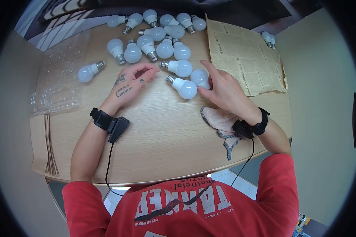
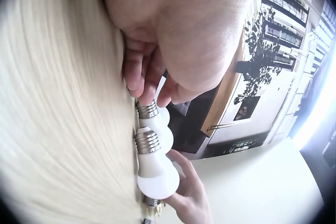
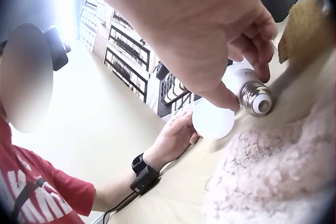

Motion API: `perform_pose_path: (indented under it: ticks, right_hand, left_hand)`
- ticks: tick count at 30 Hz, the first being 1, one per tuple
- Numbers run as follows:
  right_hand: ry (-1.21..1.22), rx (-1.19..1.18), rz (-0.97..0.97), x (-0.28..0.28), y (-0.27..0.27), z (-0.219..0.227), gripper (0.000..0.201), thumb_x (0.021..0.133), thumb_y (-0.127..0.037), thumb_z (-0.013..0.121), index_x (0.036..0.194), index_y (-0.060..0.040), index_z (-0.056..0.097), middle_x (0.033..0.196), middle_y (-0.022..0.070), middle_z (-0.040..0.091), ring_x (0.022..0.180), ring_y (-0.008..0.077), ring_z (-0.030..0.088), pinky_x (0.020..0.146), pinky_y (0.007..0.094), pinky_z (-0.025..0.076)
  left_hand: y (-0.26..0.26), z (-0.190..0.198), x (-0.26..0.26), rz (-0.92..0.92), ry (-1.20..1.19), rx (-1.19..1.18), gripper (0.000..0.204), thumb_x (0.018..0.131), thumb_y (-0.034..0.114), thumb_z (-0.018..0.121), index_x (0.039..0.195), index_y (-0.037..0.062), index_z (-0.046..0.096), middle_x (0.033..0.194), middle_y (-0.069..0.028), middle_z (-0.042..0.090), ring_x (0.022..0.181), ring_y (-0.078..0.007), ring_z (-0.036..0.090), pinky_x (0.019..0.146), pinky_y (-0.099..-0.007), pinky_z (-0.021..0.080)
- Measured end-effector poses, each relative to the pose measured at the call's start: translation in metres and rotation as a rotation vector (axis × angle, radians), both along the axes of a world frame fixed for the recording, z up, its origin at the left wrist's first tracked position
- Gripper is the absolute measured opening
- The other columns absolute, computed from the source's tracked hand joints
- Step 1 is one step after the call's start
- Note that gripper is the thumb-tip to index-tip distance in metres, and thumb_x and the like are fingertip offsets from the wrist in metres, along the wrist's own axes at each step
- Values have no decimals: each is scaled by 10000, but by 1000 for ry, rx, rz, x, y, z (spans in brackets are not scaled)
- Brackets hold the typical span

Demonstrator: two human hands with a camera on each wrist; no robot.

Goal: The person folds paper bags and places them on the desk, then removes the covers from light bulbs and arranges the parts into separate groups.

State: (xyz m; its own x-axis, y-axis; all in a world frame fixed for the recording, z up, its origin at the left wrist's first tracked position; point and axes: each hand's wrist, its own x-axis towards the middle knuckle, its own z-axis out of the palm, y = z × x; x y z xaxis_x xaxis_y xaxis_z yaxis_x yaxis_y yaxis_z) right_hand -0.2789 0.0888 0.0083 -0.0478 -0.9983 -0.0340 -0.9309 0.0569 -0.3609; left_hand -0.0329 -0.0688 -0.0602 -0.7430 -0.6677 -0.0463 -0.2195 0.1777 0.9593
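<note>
well inside the table edge [image 1: 213, 169], right grip [image 1: 224, 90] pinches a bulb [image 1: 200, 78] — left grip [image 1: 131, 83] loosely curled, empty.

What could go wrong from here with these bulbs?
The right hand grips a bulb crowded beside another bulb; moving it might knock that one and set it rolling. The left hand sits close to the metal cap of a third and could bump it. The pinkish cloth near the right wrist might get dragged.
</note>
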Motion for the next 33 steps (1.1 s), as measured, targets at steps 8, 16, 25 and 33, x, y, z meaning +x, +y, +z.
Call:
perform_pose_path:
  ticks: [8,16,25,33]
  right_hand:
    - [-270,25,-74,-12,-5,9,702,824,-244,724,1400,35,434,864,203,666,784,352,682,721,427,536]
    - [-183,-218,-346,-132,-45,1,697,797,-323,737,1372,-3,509,916,147,696,814,269,699,753,379,552]
    - [325,-203,-725,-355,-67,-40,645,838,-397,695,1339,-15,557,1135,206,714,1066,341,690,918,414,528]
    - [471,-158,-756,-413,-83,-78,659,827,-454,731,1317,-42,572,1155,237,696,1094,377,671,945,439,527]
  left_hand:
    - [0,0,0,25,-21,11,245,1007,251,604,1124,67,715,901,-26,698,836,-98,610,746,-252,479]
    - [4,6,-2,44,-50,116,234,1011,257,607,1101,65,705,902,18,660,832,-54,576,701,-214,455]
    - [6,7,-3,80,-58,127,216,1000,233,629,1082,54,717,879,7,664,793,-61,580,674,-225,462]
    - [5,6,-3,96,-56,120,185,987,190,642,1062,43,725,853,-9,662,765,-71,582,667,-234,465]
